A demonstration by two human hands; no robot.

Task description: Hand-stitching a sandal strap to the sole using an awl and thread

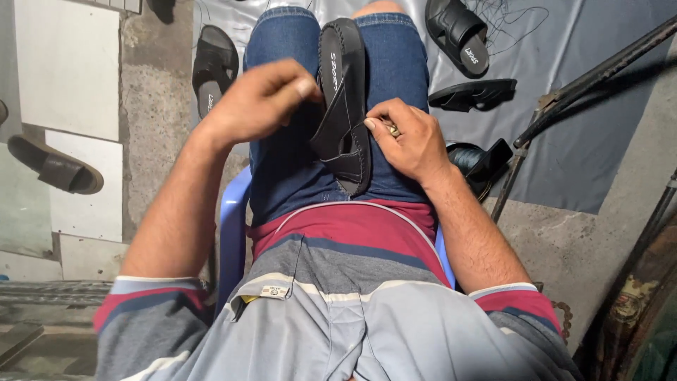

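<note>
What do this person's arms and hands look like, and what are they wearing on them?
Both forearms are bare below short sleeves. Each sleeve is grey with a dark red band edged in blue and a pale cuff, matching the striped shirt. The left hand and the right hand wear no gloves. No watch or bracelet shows on either wrist.

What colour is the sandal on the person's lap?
Black, seen in the head view: the sandal lies on blue jeans.

I see black sandals lying about on the grey sheet [599,120], namely one [214,67] at left and one [460,35] at upper right, a brown sandal [55,166] on pale tiles, and a rusty metal frame [592,81] at right.
</note>
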